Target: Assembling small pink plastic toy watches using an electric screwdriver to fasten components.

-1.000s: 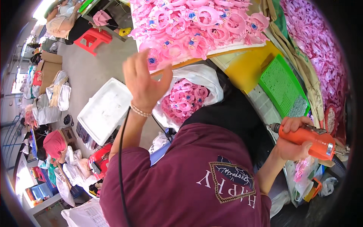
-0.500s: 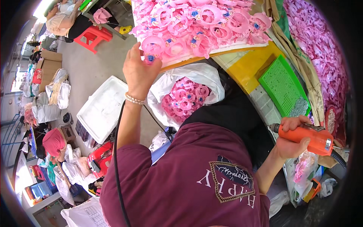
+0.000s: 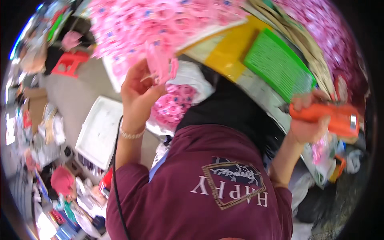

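left of the green tray (image 3: 276, 66), the left hand (image 3: 138, 90) pinches a pink plastic piece (image 3: 158, 60), its long axis extending up from the grasp. below the tray's right end, the right hand (image 3: 307, 120) clasps an orange tool (image 3: 340, 116), well apart from the piece.
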`<act>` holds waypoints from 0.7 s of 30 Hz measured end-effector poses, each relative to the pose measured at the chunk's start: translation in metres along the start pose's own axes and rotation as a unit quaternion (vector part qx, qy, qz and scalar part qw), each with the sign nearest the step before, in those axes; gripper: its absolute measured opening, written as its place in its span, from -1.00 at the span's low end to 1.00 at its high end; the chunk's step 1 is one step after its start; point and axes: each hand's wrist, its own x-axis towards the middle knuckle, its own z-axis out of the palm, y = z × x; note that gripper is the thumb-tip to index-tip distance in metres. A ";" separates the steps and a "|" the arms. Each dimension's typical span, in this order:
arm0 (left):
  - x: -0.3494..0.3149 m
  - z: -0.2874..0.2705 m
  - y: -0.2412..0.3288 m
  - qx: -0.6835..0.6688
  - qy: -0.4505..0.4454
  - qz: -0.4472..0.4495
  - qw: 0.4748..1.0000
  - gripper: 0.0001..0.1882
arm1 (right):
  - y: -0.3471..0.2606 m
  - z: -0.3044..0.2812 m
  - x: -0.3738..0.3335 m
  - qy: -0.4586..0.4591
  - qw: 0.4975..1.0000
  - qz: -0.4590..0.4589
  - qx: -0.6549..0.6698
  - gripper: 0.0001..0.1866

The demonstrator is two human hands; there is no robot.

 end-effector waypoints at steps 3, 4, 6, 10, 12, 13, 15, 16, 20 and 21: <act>-0.006 0.032 -0.017 -0.053 -0.105 -0.059 0.991 -0.40 | 0.006 -0.013 0.014 -0.007 1.000 0.002 0.012 -0.36; -0.007 0.046 -0.021 -0.077 -0.101 -0.095 0.987 -0.38 | 0.004 -0.013 0.018 -0.036 0.999 0.030 0.007 -0.35; -0.007 0.057 -0.038 -0.110 -0.180 -0.170 0.963 -0.36 | 0.004 -0.013 0.029 -0.043 0.998 0.005 -0.046 -0.36; -0.002 0.083 -0.067 -0.158 -0.286 -0.263 0.908 -0.41 | 0.010 -0.024 0.047 -0.001 0.987 -0.025 -0.160 -0.37; -0.002 0.099 -0.072 -0.150 -0.292 -0.301 0.895 -0.36 | 0.019 -0.038 0.055 0.000 0.989 -0.025 -0.145 -0.39; 0.000 0.107 -0.073 -0.154 -0.305 -0.319 0.884 -0.33 | 0.023 -0.044 0.059 -0.006 0.992 -0.026 -0.124 -0.40; 0.001 0.118 -0.077 -0.169 -0.320 -0.325 0.874 -0.33 | 0.027 -0.048 0.064 0.002 0.990 -0.028 -0.142 -0.41; 0.002 0.121 -0.079 -0.193 -0.324 -0.349 0.858 -0.37 | 0.028 -0.047 0.067 0.009 0.987 -0.042 -0.156 -0.41; 0.003 0.135 -0.078 -0.223 -0.303 -0.397 0.837 -0.44 | 0.032 -0.052 0.072 0.009 0.988 -0.048 -0.149 -0.41; 0.003 0.136 -0.077 -0.226 -0.290 -0.406 0.837 -0.45 | 0.034 -0.052 0.073 0.012 0.988 -0.046 -0.149 -0.41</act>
